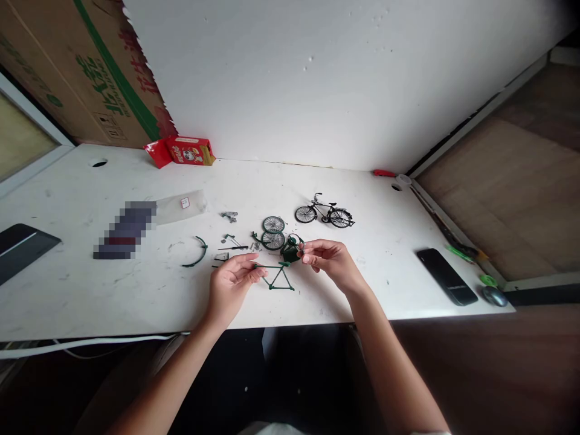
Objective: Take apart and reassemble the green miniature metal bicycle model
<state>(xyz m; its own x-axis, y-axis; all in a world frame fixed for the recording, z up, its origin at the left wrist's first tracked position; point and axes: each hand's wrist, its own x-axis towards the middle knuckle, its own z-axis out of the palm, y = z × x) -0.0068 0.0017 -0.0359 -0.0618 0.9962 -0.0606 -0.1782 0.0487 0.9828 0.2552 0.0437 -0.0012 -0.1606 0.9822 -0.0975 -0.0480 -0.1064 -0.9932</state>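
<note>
Between the thumb and fingers of my left hand (233,281) is one end of a small green model bicycle frame (281,287). My right hand (328,260) is closed in a pinch at the frame's upper right, on a small part too tiny to name. Behind the fingertips lies a dark green piece (290,251), partly hidden. Two small spoked wheels (273,225) rest just beyond my hands. A thin black screwdriver (233,248) lies left of them, near a curved green mudguard (199,257) and several tiny metal parts (230,215).
An assembled black model bicycle (324,212) stands farther back. A red box (190,151) and a clear plastic bag (181,205) are at the left. A black phone (446,276) and a roundish shiny object (494,296) lie near the right edge. White panels rise behind the table (136,302).
</note>
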